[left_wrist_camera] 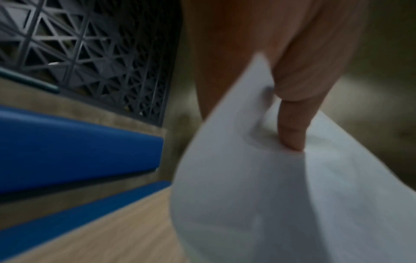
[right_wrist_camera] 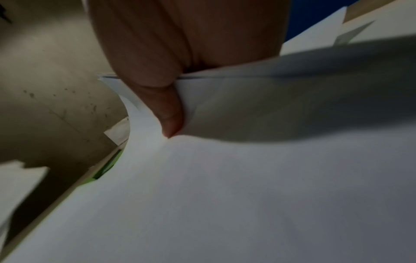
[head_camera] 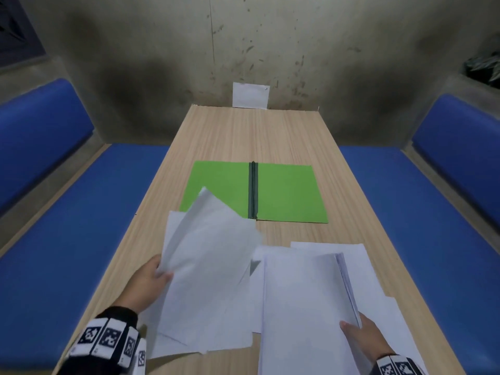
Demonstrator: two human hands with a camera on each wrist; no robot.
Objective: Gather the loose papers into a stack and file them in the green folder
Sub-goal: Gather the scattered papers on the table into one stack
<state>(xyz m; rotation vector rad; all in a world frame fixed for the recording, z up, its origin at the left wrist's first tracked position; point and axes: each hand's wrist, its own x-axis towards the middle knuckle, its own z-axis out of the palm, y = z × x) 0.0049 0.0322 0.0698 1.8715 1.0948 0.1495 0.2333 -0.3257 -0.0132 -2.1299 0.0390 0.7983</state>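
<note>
Papers (head_camera: pixel 213 315) are only partly gathered, so the job looks to be somewhere in its first half. Nearest the person, the right hand (head_camera: pixel 362 334) grips a sheaf (head_camera: pixel 305 301) by its near right corner, thumb on top and the other fingers hidden beneath, the right edge lifted off the table (head_camera: pixel 243 131). The right wrist view shows the thumb (right_wrist_camera: pixel 166 113) pressed down on several layered edges. More loose sheets lie flat beneath and to the right of that sheaf, not yet picked up. On the other side, the left hand (head_camera: pixel 151 280) pinches a single curled sheet (head_camera: pixel 208 239) at its left edge and holds it raised above further sheets spread on the table; the left wrist view shows a finger (left_wrist_camera: pixel 292 128) pressing into that sheet. Beyond the papers, the green folder (head_camera: pixel 286 193) lies open and flat at mid-table, both leaves bare apart from the raised sheet overlapping its near left corner in view. Still left, by my reading: merge the two handfuls, collect the flat sheets, square the stack, lay it in the folder and close it.
</note>
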